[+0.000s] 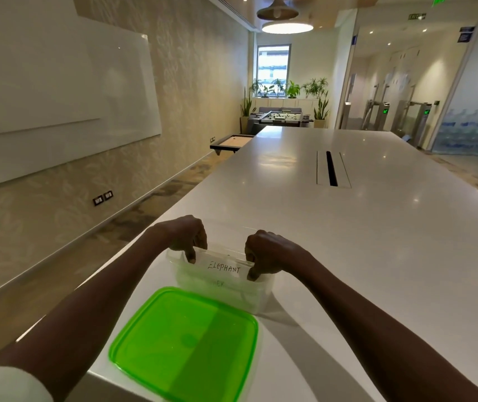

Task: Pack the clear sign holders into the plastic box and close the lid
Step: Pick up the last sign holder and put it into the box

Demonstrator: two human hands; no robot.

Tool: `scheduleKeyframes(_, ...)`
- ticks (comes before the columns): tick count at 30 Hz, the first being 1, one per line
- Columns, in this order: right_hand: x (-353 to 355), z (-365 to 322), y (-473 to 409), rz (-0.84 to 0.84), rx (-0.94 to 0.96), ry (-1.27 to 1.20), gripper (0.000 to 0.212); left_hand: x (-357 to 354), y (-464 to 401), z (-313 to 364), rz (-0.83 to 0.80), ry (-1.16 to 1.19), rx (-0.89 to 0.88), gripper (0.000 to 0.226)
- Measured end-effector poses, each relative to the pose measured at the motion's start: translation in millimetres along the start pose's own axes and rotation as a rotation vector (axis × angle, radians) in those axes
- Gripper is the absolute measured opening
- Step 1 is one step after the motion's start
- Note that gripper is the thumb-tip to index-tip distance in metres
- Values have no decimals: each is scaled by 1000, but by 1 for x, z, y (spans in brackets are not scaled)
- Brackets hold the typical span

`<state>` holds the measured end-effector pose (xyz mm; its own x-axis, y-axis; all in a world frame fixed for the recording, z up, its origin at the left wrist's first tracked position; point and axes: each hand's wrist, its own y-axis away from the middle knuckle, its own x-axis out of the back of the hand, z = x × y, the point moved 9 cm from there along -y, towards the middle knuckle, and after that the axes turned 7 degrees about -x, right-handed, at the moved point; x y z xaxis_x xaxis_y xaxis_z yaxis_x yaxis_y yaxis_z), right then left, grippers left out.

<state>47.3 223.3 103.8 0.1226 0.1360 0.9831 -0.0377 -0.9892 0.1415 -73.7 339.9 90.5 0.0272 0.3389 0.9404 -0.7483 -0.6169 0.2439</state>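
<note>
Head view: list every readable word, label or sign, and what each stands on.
"ELEPHANT": handwritten on the card in the clear sign holder that both hands lower into the plastic box.
Second card below it: partly hidden, unreadable.
Green exit signs near the ceiling: too small to read.

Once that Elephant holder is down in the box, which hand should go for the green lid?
Probably the left hand. The green lid lies on the table in front of the plastic box, toward the left forearm's side. For now both hands pinch the sign holder; the right hand would have to cross over.
</note>
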Motion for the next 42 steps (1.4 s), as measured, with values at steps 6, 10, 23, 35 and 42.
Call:
scheduleKeyframes(6, -14, -5, -2, -3, 8, 64, 11, -11, -5, 2, -2, -44, -13, 43)
scheduleKeyframes(10, -16, -10, -4, 6, 25, 104, 8, -18, -6, 3, -10, -95, -38, 37)
scheduleKeyframes(23, -22, -11, -8, -30, -42, 85, 23, -20, -4, 7, -2, -164, -82, 36)
scheduleKeyframes(35, 40, 48, 23, 532, -290, -365, 29, 34, 18, -20, 527, 288, -38, 25)
scheduleKeyframes(42, 17, 87, 49, 592, -513, -487, 27, 19, 33, -78, 777, 536, 264, 19)
